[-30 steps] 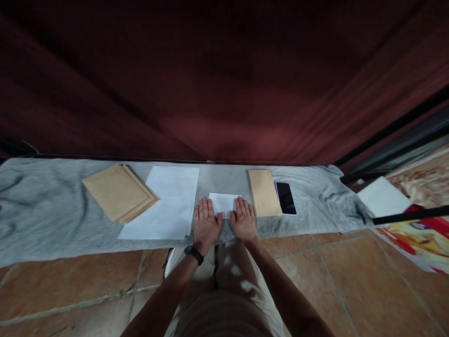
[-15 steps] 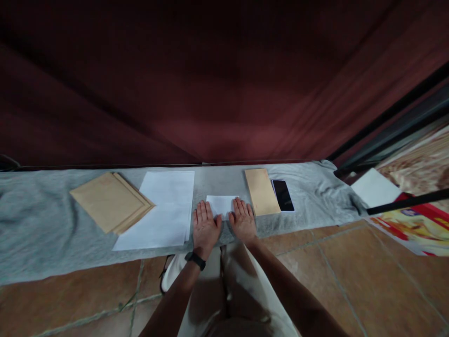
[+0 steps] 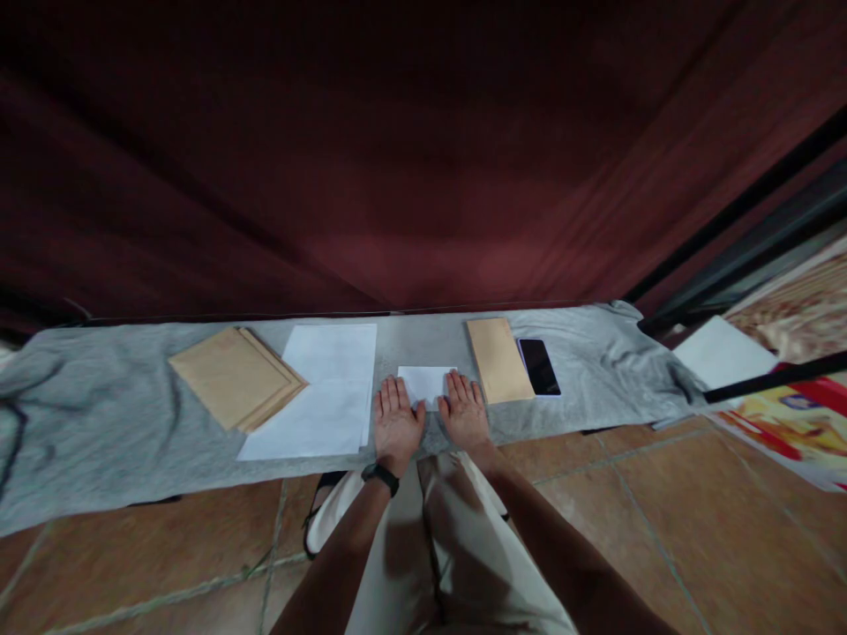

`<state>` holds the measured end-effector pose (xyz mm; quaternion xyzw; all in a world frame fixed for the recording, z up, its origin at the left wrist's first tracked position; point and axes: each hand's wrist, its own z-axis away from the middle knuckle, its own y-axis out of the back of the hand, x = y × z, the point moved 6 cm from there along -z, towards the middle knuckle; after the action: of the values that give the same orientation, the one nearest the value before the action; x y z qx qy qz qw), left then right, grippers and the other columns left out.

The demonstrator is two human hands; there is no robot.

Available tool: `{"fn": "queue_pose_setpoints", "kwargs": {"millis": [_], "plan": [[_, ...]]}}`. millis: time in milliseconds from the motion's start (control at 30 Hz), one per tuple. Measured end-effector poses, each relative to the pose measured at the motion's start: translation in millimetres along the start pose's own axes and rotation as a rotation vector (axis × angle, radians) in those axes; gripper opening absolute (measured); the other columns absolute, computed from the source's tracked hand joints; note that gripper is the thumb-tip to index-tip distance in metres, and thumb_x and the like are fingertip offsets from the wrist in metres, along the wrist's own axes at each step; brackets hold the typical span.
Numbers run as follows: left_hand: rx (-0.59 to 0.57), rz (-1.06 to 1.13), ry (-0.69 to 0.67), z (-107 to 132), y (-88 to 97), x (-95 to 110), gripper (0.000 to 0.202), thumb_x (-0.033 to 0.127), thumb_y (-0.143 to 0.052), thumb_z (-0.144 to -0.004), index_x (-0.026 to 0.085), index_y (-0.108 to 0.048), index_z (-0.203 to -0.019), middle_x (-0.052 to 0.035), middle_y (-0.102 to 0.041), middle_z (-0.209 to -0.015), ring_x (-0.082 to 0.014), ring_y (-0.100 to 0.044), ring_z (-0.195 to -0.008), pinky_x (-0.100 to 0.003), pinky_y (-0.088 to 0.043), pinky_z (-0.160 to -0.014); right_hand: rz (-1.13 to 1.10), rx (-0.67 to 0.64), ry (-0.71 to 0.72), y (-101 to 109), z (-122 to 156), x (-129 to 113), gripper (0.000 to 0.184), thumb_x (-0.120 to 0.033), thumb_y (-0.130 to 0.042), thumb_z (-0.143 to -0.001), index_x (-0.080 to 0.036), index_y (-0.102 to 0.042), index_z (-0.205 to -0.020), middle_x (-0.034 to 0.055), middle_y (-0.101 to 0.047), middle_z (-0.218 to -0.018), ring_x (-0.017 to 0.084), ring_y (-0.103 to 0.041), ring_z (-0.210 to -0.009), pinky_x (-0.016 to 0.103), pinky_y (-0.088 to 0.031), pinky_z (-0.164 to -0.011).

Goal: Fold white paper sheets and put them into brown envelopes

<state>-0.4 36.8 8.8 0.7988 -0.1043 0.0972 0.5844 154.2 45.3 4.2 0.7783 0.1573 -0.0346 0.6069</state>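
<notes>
Curtain (image 3: 423, 176) of dark red cloth is seen across the upper half of the view, and tiled floor (image 3: 635, 520) is shown along the bottom. Between them, a long narrow surface is covered by a grey cloth (image 3: 588, 379). Both forearms are stretched forward from the body, the left one (image 3: 341, 564) and the right one (image 3: 562, 547) being angled inward toward each other. White sheets (image 3: 321, 419) are laid to the left, their upper left part overlapped by the corner of a stack of brown envelopes (image 3: 231, 379). A single brown envelope (image 3: 503, 362) is set just beside the right fingers. The left hand (image 3: 399, 425) and the right hand (image 3: 467, 416) are held palm down and flattened, with fingers straight and pointed away from the body, thumbs turned inward; neither is curled into a grip. A small white paper (image 3: 423, 381) is placed flat on the grey cloth between them, its side edges covered by fingers. A phone (image 3: 541, 367) is laid just right of the single envelope, and a dark watch (image 3: 380, 478) is worn on the left wrist.
</notes>
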Motion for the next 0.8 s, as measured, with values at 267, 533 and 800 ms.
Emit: {"fn": "queue_pose_setpoints", "kwargs": {"millis": [267, 533, 800], "plan": [[0.028, 0.023, -0.004, 0.2, -2.9, -1.0, 0.072, 0.043, -0.043, -0.097, 0.000, -0.033, -0.154, -0.0260, -0.033, -0.160, -0.0365, -0.030, -0.151, -0.057, -0.027, -0.121, 0.010, 0.011, -0.003, -0.7, 0.0, 0.4, 0.057, -0.037, -0.040, -0.104, -0.011, -0.040, -0.155, 0.0137, -0.043, -0.158, 0.028, -0.038, -0.146, 0.048, -0.025, -0.121], [0.015, 0.010, -0.006, -0.4, -5.1, -0.4, 0.073, 0.042, -0.043, -0.097, -0.003, -0.034, -0.153, -0.0275, -0.033, -0.160, -0.0369, -0.030, -0.151, -0.056, -0.026, -0.122, 0.011, 0.002, -0.005, -2.6, -0.2, 2.1, 0.057, -0.037, -0.039, -0.104, -0.011, -0.039, -0.155, 0.0126, -0.042, -0.159, 0.028, -0.038, -0.147, 0.048, -0.025, -0.121], [0.004, 0.017, -0.022, -2.5, -3.1, -1.4, 0.066, 0.036, -0.041, -0.097, -0.002, -0.039, -0.151, -0.0261, -0.035, -0.159, -0.0353, -0.029, -0.151, -0.056, -0.025, -0.122, 0.049, 0.005, -0.007, -1.3, -0.2, 1.3, 0.057, -0.038, -0.037, -0.105, -0.013, -0.038, -0.155, 0.0123, -0.043, -0.158, 0.027, -0.038, -0.147, 0.047, -0.027, -0.120]]}}
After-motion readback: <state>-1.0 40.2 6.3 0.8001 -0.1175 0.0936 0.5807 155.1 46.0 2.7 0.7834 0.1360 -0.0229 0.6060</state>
